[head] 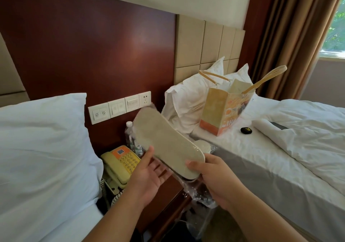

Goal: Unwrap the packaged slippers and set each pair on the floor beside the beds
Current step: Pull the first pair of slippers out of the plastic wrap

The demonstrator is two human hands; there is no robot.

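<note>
A pale beige slipper pack is held sole-up above the nightstand, between the two beds. My right hand grips its near end, thumb on top of the sole. My left hand lies palm-up with straight fingers under the pack's left edge, thumb touching it. Clear plastic wrapping hangs loose beneath the slipper, below my right hand. Another wrapped slipper pack peeks out behind, on the nightstand by the right bed.
A yellow telephone and water bottles stand on the dark wood nightstand. The left bed has a white pillow. On the right bed are a paper bag, pillows and a small black object.
</note>
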